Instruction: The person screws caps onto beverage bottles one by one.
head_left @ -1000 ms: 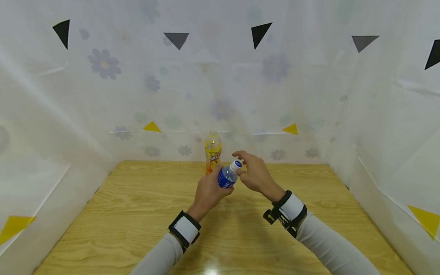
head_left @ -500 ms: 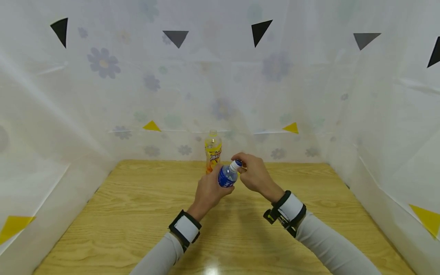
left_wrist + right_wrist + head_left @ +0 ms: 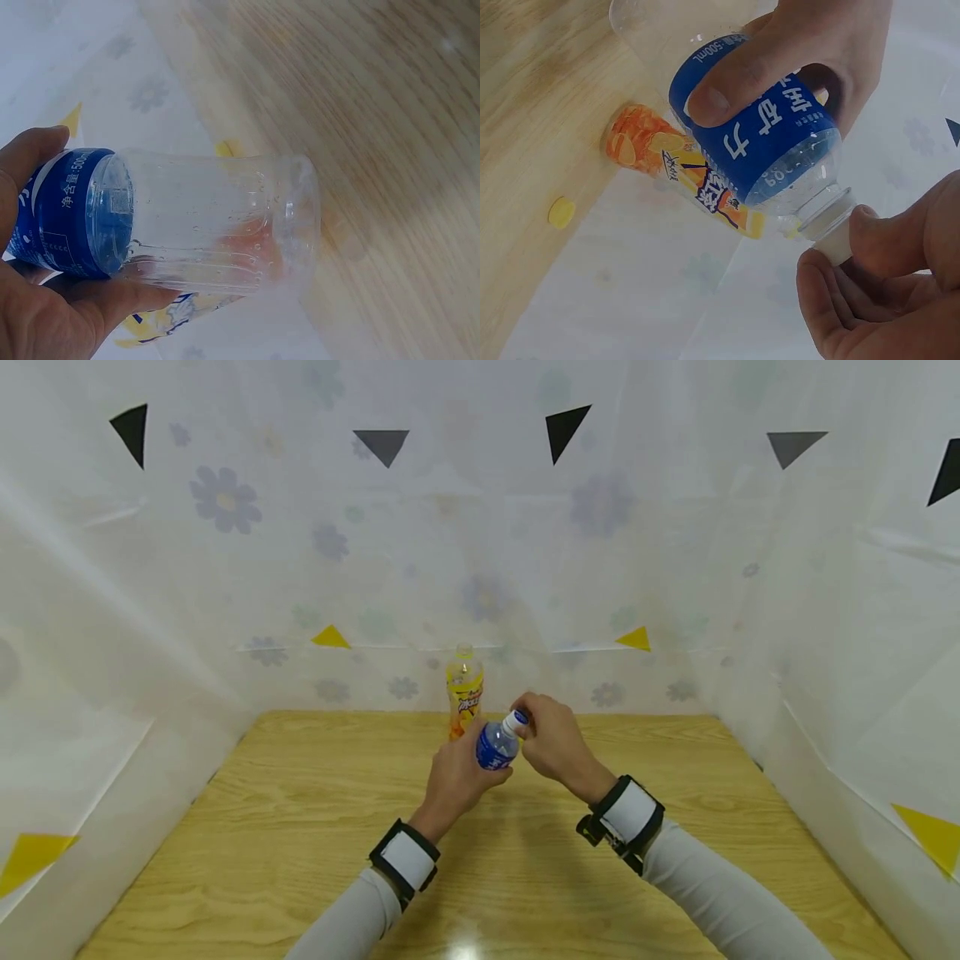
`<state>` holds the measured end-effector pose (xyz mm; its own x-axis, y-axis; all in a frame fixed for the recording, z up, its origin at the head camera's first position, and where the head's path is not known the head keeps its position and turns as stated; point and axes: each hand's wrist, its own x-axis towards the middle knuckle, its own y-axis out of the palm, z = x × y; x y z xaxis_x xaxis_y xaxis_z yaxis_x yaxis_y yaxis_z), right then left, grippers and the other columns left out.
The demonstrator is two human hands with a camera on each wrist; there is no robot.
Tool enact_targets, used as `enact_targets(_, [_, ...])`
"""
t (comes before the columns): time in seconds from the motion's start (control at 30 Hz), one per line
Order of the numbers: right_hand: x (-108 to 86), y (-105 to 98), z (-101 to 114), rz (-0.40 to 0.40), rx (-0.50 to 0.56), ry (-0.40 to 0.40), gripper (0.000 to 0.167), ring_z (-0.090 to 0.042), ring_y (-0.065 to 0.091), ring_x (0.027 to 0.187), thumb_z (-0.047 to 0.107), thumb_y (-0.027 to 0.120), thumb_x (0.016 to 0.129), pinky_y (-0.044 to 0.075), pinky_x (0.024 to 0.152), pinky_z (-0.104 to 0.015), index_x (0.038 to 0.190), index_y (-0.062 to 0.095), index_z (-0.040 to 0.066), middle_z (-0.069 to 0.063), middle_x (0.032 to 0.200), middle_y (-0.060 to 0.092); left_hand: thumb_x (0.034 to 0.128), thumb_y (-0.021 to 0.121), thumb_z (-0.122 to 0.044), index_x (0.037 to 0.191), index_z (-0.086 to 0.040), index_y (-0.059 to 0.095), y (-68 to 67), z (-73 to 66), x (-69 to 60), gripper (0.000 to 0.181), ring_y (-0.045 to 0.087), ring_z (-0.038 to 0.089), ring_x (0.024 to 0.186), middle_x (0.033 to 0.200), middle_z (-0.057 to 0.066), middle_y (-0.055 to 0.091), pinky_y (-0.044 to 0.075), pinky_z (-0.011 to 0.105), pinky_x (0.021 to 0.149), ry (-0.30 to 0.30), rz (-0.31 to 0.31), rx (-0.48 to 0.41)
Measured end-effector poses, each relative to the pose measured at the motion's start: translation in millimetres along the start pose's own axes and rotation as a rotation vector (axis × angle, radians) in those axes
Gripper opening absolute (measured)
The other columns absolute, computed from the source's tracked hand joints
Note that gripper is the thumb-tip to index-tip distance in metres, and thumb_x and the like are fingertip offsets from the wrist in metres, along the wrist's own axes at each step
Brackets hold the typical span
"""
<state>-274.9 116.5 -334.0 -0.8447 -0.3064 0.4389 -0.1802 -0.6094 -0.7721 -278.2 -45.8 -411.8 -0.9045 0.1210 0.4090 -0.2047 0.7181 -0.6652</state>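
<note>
A clear bottle with a blue label [image 3: 496, 747] is tilted in my left hand [image 3: 456, 777], whose fingers and thumb wrap its label. My right hand [image 3: 892, 277] pinches the white cap [image 3: 835, 241] at the bottle's neck between thumb and forefinger. In the left wrist view the bottle's clear lower part [image 3: 217, 217] sticks out past my left hand [image 3: 60, 300]. An orange-and-yellow bottle [image 3: 465, 693] stands upright just behind my left hand, its mouth uncapped.
A yellow cap [image 3: 562, 213] lies on the wooden table [image 3: 300, 827] near the orange-and-yellow bottle. White sheeting [image 3: 480, 543] with flowers and triangles encloses the table's back and sides.
The fingers of my right hand have come in from above the white cap and closed on it. My left hand and the blue-labelled bottle have stayed nearly in place.
</note>
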Motion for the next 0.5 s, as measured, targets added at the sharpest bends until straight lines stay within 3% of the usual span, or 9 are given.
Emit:
enact_targets(0.27, [-2.0,7,0,-0.047,-0.025,0.006,0.010,-0.026,0.062,0.081,0.003,0.069,0.093,0.054,0.070,-0.041,0.098,0.061,0.000,-0.012,0.089,0.064,0.0756,0.091,-0.031,0.126,-0.018,0.057,1.6,0.3,-1.3,0.062,0.072,0.025,0.098,0.114,0.007,0.072,0.059,0.043,0.080,0.009,-0.003,-0.005])
enact_targets(0.5, [-0.8,12,-7,-0.067,-0.005,-0.006,0.020,-0.020,0.048,0.065,0.010,0.066,0.095,0.039,0.058,-0.032,0.082,0.052,0.005,-0.007,0.073,0.051,0.0763,0.090,-0.033,0.126,-0.018,0.059,2.9,-0.6,-1.5,0.060,0.072,0.023,0.096,0.112,0.006,0.072,0.059,0.040,0.078,0.028,-0.015,-0.001])
